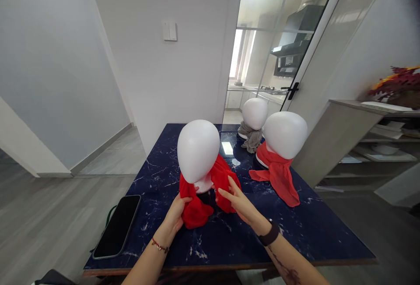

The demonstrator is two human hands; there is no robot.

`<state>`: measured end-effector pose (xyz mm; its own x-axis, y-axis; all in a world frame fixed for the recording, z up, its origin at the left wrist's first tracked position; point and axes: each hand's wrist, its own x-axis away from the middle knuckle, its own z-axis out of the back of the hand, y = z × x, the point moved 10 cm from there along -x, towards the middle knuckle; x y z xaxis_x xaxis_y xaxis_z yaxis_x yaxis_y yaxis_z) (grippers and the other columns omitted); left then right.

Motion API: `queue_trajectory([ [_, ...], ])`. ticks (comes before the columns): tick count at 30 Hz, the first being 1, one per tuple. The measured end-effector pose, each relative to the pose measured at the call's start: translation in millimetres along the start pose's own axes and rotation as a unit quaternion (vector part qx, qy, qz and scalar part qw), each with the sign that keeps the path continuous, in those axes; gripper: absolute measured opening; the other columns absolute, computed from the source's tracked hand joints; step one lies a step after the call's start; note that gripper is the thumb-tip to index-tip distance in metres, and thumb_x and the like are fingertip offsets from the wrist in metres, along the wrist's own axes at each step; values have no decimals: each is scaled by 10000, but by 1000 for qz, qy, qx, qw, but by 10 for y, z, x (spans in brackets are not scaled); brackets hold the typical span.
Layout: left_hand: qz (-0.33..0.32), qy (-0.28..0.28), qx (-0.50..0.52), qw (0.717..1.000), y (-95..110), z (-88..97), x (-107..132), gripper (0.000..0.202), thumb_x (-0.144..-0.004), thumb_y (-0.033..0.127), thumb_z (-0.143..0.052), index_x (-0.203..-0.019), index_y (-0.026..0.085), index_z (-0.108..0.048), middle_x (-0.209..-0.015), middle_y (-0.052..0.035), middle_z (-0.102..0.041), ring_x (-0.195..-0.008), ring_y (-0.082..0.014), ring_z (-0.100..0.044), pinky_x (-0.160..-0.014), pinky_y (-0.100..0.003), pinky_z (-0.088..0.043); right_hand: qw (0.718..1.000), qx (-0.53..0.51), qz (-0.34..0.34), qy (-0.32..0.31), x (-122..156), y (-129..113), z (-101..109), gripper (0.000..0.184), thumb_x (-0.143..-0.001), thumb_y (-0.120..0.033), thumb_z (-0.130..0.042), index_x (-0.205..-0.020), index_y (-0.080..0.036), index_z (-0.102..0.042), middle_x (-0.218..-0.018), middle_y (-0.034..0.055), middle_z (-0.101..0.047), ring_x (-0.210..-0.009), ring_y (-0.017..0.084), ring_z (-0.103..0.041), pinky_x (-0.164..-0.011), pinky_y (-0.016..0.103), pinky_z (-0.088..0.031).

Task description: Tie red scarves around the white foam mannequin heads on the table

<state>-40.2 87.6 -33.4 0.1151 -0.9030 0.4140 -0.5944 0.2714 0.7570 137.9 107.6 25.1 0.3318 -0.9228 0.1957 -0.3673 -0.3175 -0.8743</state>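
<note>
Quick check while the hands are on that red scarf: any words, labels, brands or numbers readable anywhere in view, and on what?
None can be read.
Phone: screen dark, no text showing.
Wall switch: plain white, no marking visible.
Papers on the shelf: too far and blurred to tell.
Three white mannequin heads, nearest: unmarked.
Red scarf under the left hand and right hand: no label visible.

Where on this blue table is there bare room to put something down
Bare top shows at the near right, between the right hand and the table's right edge, and between the phone and the left hand. The far right is crowded: two mannequin heads with scarves stand close together.
</note>
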Motion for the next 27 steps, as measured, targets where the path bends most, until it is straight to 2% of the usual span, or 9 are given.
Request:
queue_trajectory([
  [2,-13,5,9,1000,-15,6,9,482,-638,-75,-549,-1057,146,-644,-1058,-100,-710,-944,-217,-676,-838,-294,-520,998,-62,-19,15,103,-23,41,749,-704,-221,-744,-1348,-304,-371,-1128,38,-656,-941,171,-660,-792,305,-549],
  [7,-16,19,54,998,-129,-72,54,489,-671,-65,-547,-1077,192,-636,-1071,-73,-707,-1005,-215,-655,-925,-326,-483,976,-184,-117,-21,255,181,-40,287,-811,-264,-621,-1066,-133,-613,-1027,94,-688,-948,165,-664,-814,254,-543],
  [10,-2,28,33,999,-236,-143,83,447,-676,-54,-555,-1036,195,-641,-1030,-74,-716,-938,-225,-675,-898,-342,-495,979,-182,-94,13,98,203,54,228,-766,-235,-662,-976,-152,-625,-903,56,-704,-834,158,-680,-749,258,-556],
  [13,-19,27,-27,999,-220,-130,77,292,-692,6,-605,-933,161,-657,-965,-100,-721,-925,-263,-670,-895,-383,-487,990,-108,-22,92,-140,182,221,343,-677,-180,-729,-991,-208,-594,-811,7,-694,-675,138,-664,-638,245,-548],
  [15,-69,56,-71,994,-60,9,49,254,-680,42,-652,-907,157,-658,-992,-104,-708,-1013,-287,-632,-952,-399,-443,993,-40,7,113,-259,251,230,467,-669,-189,-725,-1101,-242,-556,-863,9,-692,-649,142,-656,-618,263,-546],
  [19,-166,107,-110,974,364,291,-22,412,-619,-46,-630,-953,194,-660,-1186,-66,-630,-1267,-262,-445,-1101,-347,-258,988,96,55,109,-346,495,122,651,-708,-260,-670,-1314,-280,-433,-1261,55,-572,-968,208,-646,-824,360,-540],
  [22,-163,47,-126,977,456,220,-111,494,-610,-82,-581,-1004,207,-655,-1246,-56,-597,-1320,-236,-379,-1126,-325,-191,971,176,111,117,-346,552,75,687,-711,-258,-646,-1358,-267,-414,-1486,26,-322,-1348,218,-347,-1106,377,-326],
  [24,-165,16,-135,977,448,147,-126,522,-598,-89,-575,-1022,207,-652,-1274,-56,-576,-1335,-231,-354,-1132,-314,-169,962,218,121,109,-388,561,49,696,-729,-263,-616,-1386,-235,-389,-1524,24,-235,-1421,191,-163,-1176,363,-152],
  [27,-190,-6,-163,968,395,71,-80,539,-594,-82,-580,-1037,214,-657,-1337,-50,-519,-1352,-225,-322,-1139,-291,-140,954,257,120,96,-492,527,45,698,-761,-286,-575,-1415,-196,-350,-1533,47,-207,-1431,171,-100,-1183,349,-60],
])
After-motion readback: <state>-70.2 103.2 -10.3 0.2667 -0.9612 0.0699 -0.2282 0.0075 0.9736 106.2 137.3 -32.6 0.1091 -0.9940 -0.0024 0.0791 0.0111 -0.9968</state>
